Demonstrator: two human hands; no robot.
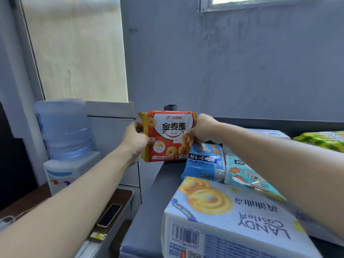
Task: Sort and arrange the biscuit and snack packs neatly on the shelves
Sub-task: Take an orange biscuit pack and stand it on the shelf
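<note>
An orange-red snack pack printed with ring biscuits stands upright at the far left end of the dark shelf top. My left hand grips its left edge and my right hand grips its right edge. Just right of it lies a blue biscuit pack, and beside that a teal pack partly under my right forearm. A large pale blue Landy Castle biscuit box lies flat nearest to me. A green-yellow pack lies at the far right.
A water dispenser with a blue bottle stands left of the shelf. Below it, a low brown table carries a phone. A grey wall rises behind the shelf, with a curtained window at the left.
</note>
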